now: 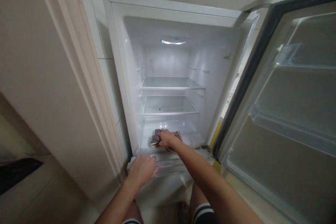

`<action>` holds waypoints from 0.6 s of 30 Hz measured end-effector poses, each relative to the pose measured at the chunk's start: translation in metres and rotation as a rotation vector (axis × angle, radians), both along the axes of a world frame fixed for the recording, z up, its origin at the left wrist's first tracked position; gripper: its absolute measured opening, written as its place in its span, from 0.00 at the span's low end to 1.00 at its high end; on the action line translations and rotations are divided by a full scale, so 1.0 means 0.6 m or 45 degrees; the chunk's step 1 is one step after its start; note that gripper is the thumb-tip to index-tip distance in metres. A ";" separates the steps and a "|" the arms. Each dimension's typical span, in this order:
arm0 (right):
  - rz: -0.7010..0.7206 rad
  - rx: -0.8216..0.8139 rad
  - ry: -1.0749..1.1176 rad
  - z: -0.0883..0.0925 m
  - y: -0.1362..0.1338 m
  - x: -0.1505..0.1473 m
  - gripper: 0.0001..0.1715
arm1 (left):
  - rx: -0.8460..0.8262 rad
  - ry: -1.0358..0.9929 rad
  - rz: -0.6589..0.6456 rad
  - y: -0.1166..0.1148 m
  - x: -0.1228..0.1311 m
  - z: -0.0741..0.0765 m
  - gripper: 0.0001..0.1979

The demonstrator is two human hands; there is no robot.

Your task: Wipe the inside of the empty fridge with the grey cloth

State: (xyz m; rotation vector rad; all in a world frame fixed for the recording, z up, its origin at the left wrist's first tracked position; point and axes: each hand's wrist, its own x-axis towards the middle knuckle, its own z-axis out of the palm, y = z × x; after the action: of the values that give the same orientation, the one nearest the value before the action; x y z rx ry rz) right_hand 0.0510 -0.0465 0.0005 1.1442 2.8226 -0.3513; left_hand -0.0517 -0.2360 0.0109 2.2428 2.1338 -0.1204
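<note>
My right hand [166,138] reaches into the bottom of the fridge, its fingers closed on a bunched cloth [155,141]. The cloth is greyish purple with a brown-and-cream pattern, and part of it shows past the far side of the hand. It is pressed against the pale surface at the bottom. At the front edge of a clear plastic drawer [170,168], my left hand [144,168] is closed over the drawer's left part, fingers curled and partly hidden.
Two glass shelves [172,82] sit above my right hand, under a lit lamp [173,40]. The fridge door [296,101] stands wide at the right, with clear door racks [294,131]. A wooden door frame [86,77] is close on the left. My legs are just below the drawer.
</note>
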 end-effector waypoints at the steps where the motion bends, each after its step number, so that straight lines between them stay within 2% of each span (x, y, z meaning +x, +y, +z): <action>1: 0.050 -0.010 0.013 -0.003 -0.007 -0.012 0.34 | -0.001 0.003 -0.002 0.002 0.000 0.002 0.26; 6: 0.444 -0.196 0.084 -0.016 -0.031 -0.032 0.33 | 0.012 0.018 0.009 0.009 -0.002 0.005 0.27; 9: 0.533 -0.347 0.108 -0.018 -0.034 -0.006 0.26 | 0.014 0.016 0.017 0.009 -0.004 0.004 0.26; 12: 0.397 -0.447 0.036 -0.010 -0.026 0.041 0.21 | 0.010 0.010 0.018 0.006 -0.005 0.001 0.23; 16: 0.145 -0.504 -0.102 0.009 0.002 0.113 0.26 | 0.002 0.008 0.017 0.003 -0.005 -0.004 0.23; 18: 0.034 -0.427 -0.108 0.016 0.018 0.144 0.28 | -0.001 0.005 0.003 0.004 -0.006 -0.006 0.24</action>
State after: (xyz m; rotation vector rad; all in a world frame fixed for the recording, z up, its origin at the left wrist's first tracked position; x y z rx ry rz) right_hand 0.1374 -0.0357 0.0102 1.0220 2.5732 -0.7225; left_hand -0.0556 -0.2338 0.0072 2.2416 2.1380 -0.1252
